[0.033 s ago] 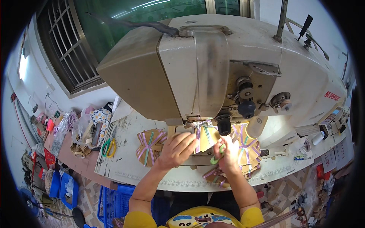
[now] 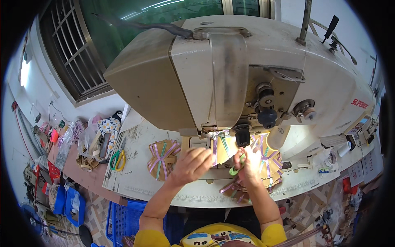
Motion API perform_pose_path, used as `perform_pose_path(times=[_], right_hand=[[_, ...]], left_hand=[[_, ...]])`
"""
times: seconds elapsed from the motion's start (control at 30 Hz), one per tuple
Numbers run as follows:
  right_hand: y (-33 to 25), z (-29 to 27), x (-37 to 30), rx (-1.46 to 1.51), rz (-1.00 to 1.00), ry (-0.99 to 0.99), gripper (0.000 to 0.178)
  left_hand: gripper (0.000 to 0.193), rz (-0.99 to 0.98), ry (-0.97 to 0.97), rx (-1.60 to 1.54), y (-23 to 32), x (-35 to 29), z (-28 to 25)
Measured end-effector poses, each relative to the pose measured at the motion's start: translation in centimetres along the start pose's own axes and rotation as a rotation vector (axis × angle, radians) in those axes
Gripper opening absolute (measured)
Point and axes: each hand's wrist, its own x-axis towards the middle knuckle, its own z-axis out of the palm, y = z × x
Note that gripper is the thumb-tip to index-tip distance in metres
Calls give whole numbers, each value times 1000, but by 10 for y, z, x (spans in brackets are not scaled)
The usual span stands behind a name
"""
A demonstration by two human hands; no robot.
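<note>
Under the head of a large sewing machine (image 2: pixel 193 78) lies a tan piece (image 2: pixel 223 149) crossed by purple and green ribbons. My left hand (image 2: pixel 192 166) is beside its left edge, fingers bent and pressed together, somewhat blurred. Whatever they pinch, if anything, is too small to make out. Just right of the piece, my right hand (image 2: pixel 249 164) is closed around green-handled scissors (image 2: pixel 234 170), a loop showing at its left and the blades pointing up. More ribboned tan pieces (image 2: pixel 269 168) lie stacked and overlapping to the right, partly behind that hand.
Another ribboned tan piece (image 2: pixel 161 159) lies left on the worktable (image 2: pixel 135 181). Green and yellow scissors (image 2: pixel 118 159) lie farther left, near bags and a flowered cloth (image 2: pixel 108 131). A blue crate (image 2: pixel 123 218) stands below the table edge. A thread cone (image 2: pixel 279 137) is by the machine arm.
My right hand has turned slightly, so the scissors' blades now show above it. My left hand's fingers have curled in more. The tan piece under the machine stays in place.
</note>
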Motion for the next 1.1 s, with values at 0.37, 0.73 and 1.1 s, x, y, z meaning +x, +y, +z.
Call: perform_pose_path(times=[0.37,0.73,1.1], right_hand=[[-15,-7,16,37,107,-70,10],[5,-33,60,275,90,-200,8],[-2,-6,68,108,196,37,10]], left_hand=[[16,175,-4,106,0,-8,2],[21,144,1,106,-23,7,16],[13,-329,137,30,-45,-3,49]])
